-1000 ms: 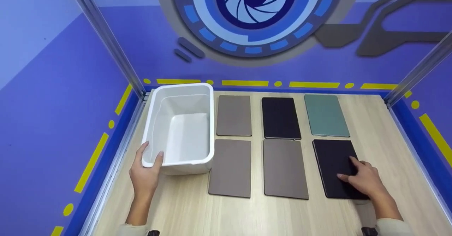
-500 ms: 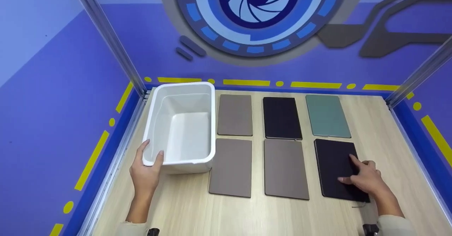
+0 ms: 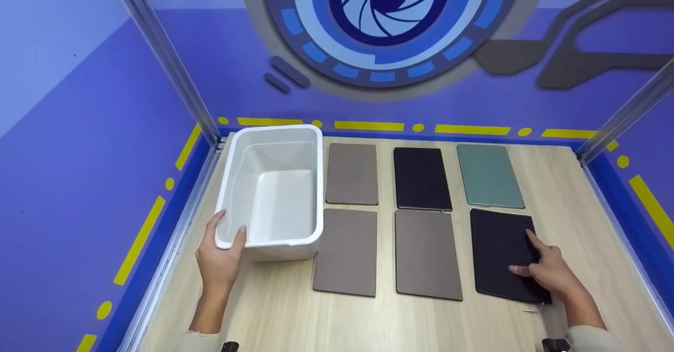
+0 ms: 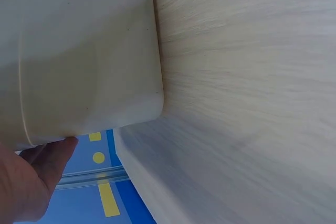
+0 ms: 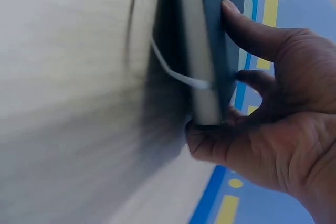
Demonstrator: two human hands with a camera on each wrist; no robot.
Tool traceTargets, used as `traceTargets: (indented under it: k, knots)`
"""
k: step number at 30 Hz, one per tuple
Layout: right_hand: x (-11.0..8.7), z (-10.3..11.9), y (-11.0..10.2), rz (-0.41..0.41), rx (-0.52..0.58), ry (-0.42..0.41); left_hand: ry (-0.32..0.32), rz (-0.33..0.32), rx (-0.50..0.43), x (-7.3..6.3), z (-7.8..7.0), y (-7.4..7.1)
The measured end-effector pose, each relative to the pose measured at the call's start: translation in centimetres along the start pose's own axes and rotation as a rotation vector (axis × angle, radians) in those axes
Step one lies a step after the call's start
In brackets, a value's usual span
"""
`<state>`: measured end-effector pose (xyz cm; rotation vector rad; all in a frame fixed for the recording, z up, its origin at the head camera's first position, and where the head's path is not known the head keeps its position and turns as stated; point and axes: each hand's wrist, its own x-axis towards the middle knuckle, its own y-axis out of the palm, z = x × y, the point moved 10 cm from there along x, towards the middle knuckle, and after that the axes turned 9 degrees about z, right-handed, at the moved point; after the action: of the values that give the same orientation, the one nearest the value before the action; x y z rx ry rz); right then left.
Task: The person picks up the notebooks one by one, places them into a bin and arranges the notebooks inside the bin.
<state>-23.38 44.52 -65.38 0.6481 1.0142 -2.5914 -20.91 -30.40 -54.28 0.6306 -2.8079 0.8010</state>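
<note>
My left hand (image 3: 218, 265) grips the near left corner of a white plastic bin (image 3: 319, 183), thumb over the front rim and fingers at the left side. The bin's smooth outer wall (image 4: 94, 61) fills much of the left wrist view. At the near right, my right hand (image 3: 554, 270) holds a black notebook (image 3: 497, 252) by its right edge. The right wrist view shows the thumb on the cover and fingers curled at the lower edge. That side of the notebook is raised off the table, its page edges visible and a pale ribbon (image 5: 181, 77) hanging out.
Two taupe notebooks (image 3: 345, 252) (image 3: 427, 254) lie in the near row. Behind them lie another taupe notebook (image 3: 352, 174), a black notebook (image 3: 422, 178) and a green notebook (image 3: 491, 175). Blue printed walls with metal posts (image 3: 626, 112) enclose the wooden table (image 3: 389, 325).
The right edge of the near black notebook has been lifted, and my right hand has shifted slightly right. My left hand keeps its grip on the bin. The head view has shifted slightly.
</note>
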Motion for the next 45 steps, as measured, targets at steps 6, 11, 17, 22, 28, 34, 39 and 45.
traceTargets:
  k: [6,11,17,22,28,34,39,45]
  knots:
    - [-0.1,-0.8,-0.2,0.024,0.132,-0.034,0.006,-0.004,0.008,-0.1,-0.4,0.1]
    - [-0.2,-1.3,-0.3,0.017,0.142,-0.005,0.000,0.004,0.010,-0.2,-0.2,0.2]
    - [-0.5,-1.0,-0.2,-0.004,0.156,0.006,0.011,-0.010,0.012,-0.3,-0.1,0.1]
    - [-0.5,-1.1,-0.2,-0.009,0.179,0.007,0.014,-0.016,0.011,-0.3,-0.2,0.0]
    - [-0.4,-1.8,-0.2,-0.009,0.206,0.024,0.020,-0.024,0.013,-0.2,-0.1,-0.1]
    - [-0.6,-2.3,-0.3,-0.023,0.233,0.021,0.026,-0.034,0.018,-0.3,-0.2,-0.2]
    - [-0.7,-2.8,-0.2,-0.021,0.329,0.015,0.019,-0.034,0.012,-0.1,0.0,-0.2]
    - [-0.9,-3.0,0.0,-0.011,0.510,-0.014,0.014,-0.035,0.012,-0.1,0.1,-0.1]
